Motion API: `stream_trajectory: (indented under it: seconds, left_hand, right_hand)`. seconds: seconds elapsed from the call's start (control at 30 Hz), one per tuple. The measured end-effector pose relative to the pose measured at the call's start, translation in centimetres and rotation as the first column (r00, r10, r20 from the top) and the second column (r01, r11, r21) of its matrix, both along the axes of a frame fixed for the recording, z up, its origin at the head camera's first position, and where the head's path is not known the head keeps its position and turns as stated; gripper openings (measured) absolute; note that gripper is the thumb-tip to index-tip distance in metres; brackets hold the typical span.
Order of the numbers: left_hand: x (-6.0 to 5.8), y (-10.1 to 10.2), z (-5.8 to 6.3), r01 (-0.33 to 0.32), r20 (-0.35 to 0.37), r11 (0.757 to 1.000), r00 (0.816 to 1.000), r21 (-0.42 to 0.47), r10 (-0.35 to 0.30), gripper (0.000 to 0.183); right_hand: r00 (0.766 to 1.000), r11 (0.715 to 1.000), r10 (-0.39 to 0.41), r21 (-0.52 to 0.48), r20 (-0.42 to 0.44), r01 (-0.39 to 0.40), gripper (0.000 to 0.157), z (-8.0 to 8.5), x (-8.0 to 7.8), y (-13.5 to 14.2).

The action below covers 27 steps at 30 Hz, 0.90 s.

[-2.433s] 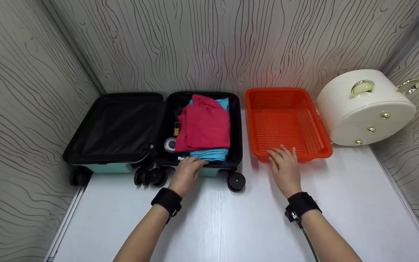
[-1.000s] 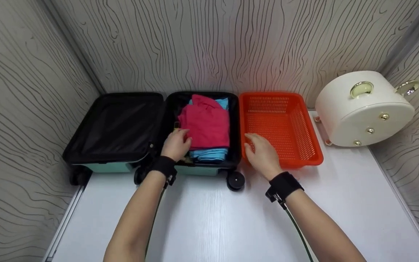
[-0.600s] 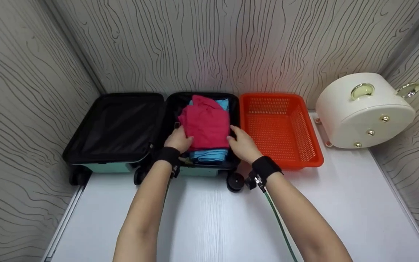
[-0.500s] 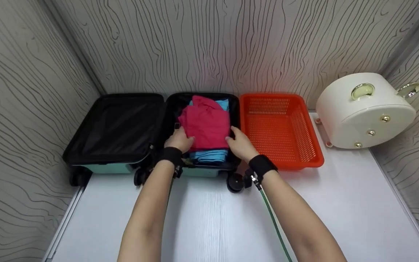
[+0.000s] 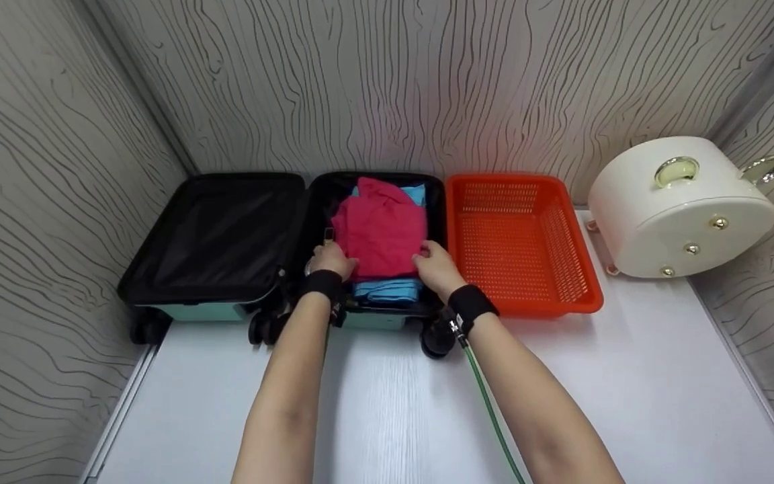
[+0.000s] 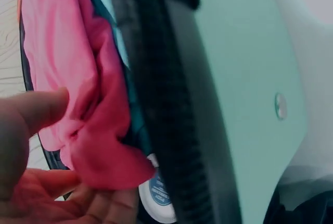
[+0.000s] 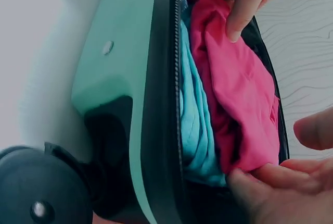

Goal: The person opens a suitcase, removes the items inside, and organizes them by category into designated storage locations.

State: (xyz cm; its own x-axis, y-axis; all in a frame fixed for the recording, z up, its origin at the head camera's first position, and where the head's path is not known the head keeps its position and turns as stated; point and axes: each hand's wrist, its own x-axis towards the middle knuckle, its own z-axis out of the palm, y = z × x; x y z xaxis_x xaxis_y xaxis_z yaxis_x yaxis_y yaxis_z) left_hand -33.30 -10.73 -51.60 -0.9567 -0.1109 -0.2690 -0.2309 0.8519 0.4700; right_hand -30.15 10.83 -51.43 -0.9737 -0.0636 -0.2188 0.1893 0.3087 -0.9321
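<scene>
Pinching one end of the pink cloth (image 5: pixel 383 228), the left hand (image 5: pixel 333 261) has its thumb on top and its fingers tucked under. The right hand (image 5: pixel 437 269) has its fingers at the other edge, under the cloth, and in its own wrist view the thumb is up and away from it; I cannot tell how firmly it holds. The cloth lies in the right half of a green suitcase (image 5: pixel 216 232) that is spread in two, on top of folded blue cloth (image 5: pixel 387 291).

In the left wrist view, a round white thing (image 6: pixel 158 211) has a blue label (image 6: pixel 159 188) with tiny words too blurry to read. The black edge of the suitcase covers part of it. In the head view, the left hand hides most of it. Just beside that hand is a small yellow and black thing (image 5: pixel 328 235).

A red basket (image 5: pixel 541 310) full of little holes sits right next to the suitcase, near the right hand. Past it is a white case (image 5: pixel 662 208) with shiny gold handles. All this is on a white table (image 5: pixel 373 410), with a wall (image 5: pixel 373 87) of wavy dark lines behind. A black wheel (image 7: pixel 41 182) sticks out by the right wrist. Each wrist has a black band (image 5: pixel 471 306), and a green cord (image 5: pixel 484 396) runs from the right one.
</scene>
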Motion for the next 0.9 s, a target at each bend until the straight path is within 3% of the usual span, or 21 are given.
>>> stream_trajectory:
  seconds: [0.13,0.3,0.37,0.53,0.73,0.9]
  left_hand:
    - [0.1,0.0,0.0,-0.017,-0.040,0.997,0.999,0.071,0.020,0.041]
    - [0.5,0.3,0.3,0.017,-0.099,0.987,0.995,0.157,-0.001,0.040]
    - [0.5,0.4,0.2,0.023,-0.089,0.982,0.996,0.185,-0.007,0.041]
    - [0.5,0.7,-0.3,-0.011,-0.058,0.979,0.998,0.205,0.023,0.046]
    - [0.5,0.4,-0.6,-0.054,-0.112,0.984,0.991,0.170,0.074,0.045]
    - [0.2,0.1,-0.4,-0.062,-0.104,0.956,0.990,0.288,0.095,0.043]
  right_hand:
    - [0.999,0.981,-0.043,-0.189,0.031,0.048,0.054,0.0,-0.2,-0.4]
    - [0.987,0.903,-0.122,-0.401,0.106,0.155,0.057,-0.2,-0.4,-1.0]
    - [0.982,0.891,-0.148,-0.414,0.120,0.185,0.054,-0.3,-0.5,-1.3]
    - [0.973,0.897,-0.164,-0.387,0.161,0.215,0.044,-0.5,-0.5,-1.4]
    - [0.969,0.887,-0.191,-0.395,0.157,0.239,0.040,-0.4,-0.5,-1.2]
    - [0.965,0.883,-0.228,-0.390,0.131,0.262,0.034,-0.4,-0.4,-1.2]
